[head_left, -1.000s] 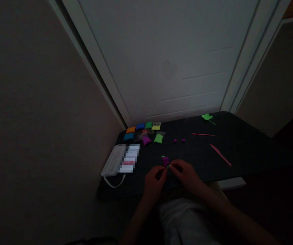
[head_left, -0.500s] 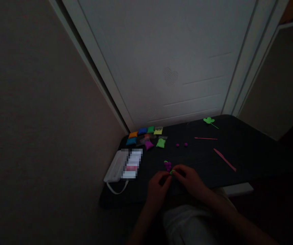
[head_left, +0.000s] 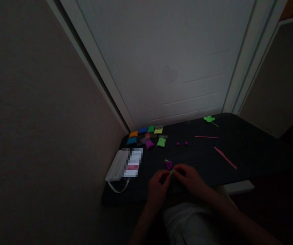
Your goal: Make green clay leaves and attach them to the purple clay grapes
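Note:
Between the fingertips of both hands is a small piece of light green clay [head_left: 172, 172]. My left hand [head_left: 158, 183] pinches it from the left, and my right hand [head_left: 186, 175] pinches it from the right. Just beyond my fingers, a cluster of purple clay balls [head_left: 168, 165] lies on the dark table, shaped like a bunch of grapes. A thin green clay strip [head_left: 166, 160] shows at the cluster's top. Farther back lie two loose purple balls [head_left: 182, 144].
Coloured clay packets [head_left: 143, 130] lie at the back left. A phone [head_left: 133, 163] and a white case [head_left: 118, 165] with a cable are at left. At right are a pink knife-shaped tool [head_left: 225, 158], a thin pink stick [head_left: 206, 137] and a green clover shape [head_left: 209, 119].
The view has shifted slightly. Both hands stay nearly in place, still pinching the green clay, whose visible shape looks a little more curved.

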`<action>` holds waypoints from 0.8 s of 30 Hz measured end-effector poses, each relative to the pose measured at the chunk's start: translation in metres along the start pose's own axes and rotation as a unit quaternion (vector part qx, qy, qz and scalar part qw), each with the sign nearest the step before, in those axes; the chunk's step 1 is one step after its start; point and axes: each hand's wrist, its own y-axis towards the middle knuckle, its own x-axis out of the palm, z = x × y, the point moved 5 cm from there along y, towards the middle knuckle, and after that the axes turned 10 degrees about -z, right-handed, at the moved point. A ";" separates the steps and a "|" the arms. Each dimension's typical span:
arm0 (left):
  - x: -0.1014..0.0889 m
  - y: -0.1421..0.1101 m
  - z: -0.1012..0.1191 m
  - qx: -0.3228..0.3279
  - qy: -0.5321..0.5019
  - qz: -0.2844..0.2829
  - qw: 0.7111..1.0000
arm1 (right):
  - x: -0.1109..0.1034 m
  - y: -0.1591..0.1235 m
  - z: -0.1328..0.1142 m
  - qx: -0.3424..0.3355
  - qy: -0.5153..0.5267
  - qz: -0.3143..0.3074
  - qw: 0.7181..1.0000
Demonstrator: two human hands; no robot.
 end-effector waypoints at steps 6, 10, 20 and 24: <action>0.001 0.001 -0.001 0.021 0.008 -0.005 1.000 | 0.001 0.001 0.001 0.002 0.003 -0.008 1.000; 0.001 0.001 0.000 0.049 0.018 -0.001 0.999 | 0.001 0.001 0.001 0.008 0.023 -0.011 1.000; -0.002 -0.001 0.005 0.074 0.011 0.009 0.997 | 0.002 0.004 0.007 0.018 0.058 -0.028 0.998; -0.002 -0.002 0.006 0.074 0.003 0.007 0.997 | 0.002 0.003 0.006 0.021 0.064 -0.027 0.997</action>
